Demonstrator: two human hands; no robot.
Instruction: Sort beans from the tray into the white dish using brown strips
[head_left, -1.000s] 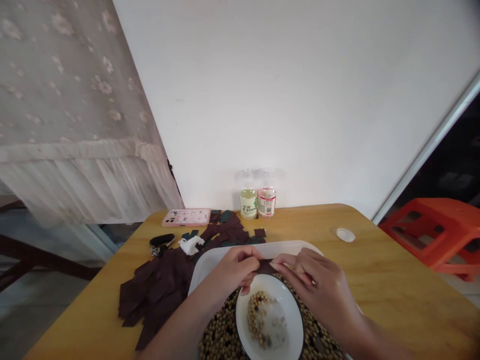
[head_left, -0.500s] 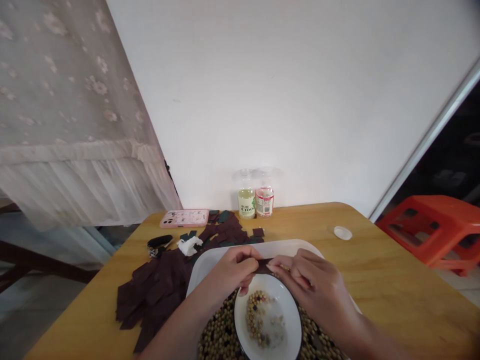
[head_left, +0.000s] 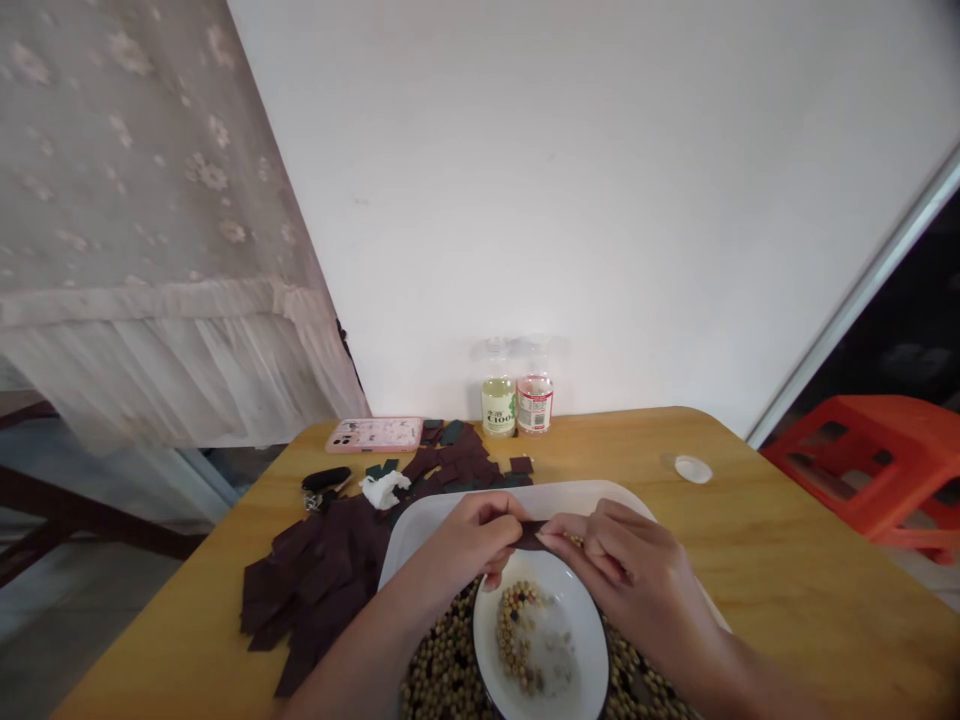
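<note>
Between my two hands a small dark brown piece of fabric or paper (head_left: 533, 536) is stretched above the far rim of a white bowl (head_left: 592, 640). My left hand (head_left: 484, 535) pinches its left end, and my right hand (head_left: 615, 545) pinches the right end. Small tan beads (head_left: 514, 630), with a few darker ones, lie in the bowl. Under the bowl, a white tray (head_left: 405, 535) holds many tan and dark bead-like pieces (head_left: 442, 655). Whether anything lies within the pinched piece is hidden by my fingers.
Left of the tray spreads a pile of dark brown pieces (head_left: 322, 570). Behind it are a crumpled tissue (head_left: 385, 490), keys (head_left: 324, 485) and a pink phone (head_left: 375, 434). Two bottles (head_left: 498, 405) stand by the wall. A clear lid (head_left: 693, 469) lies right, beyond it a red stool (head_left: 877, 465).
The whole view has shifted slightly, so things sit a little further right. Both hands keep their pinch on the brown piece, which shows a bit more of its flat face now.
</note>
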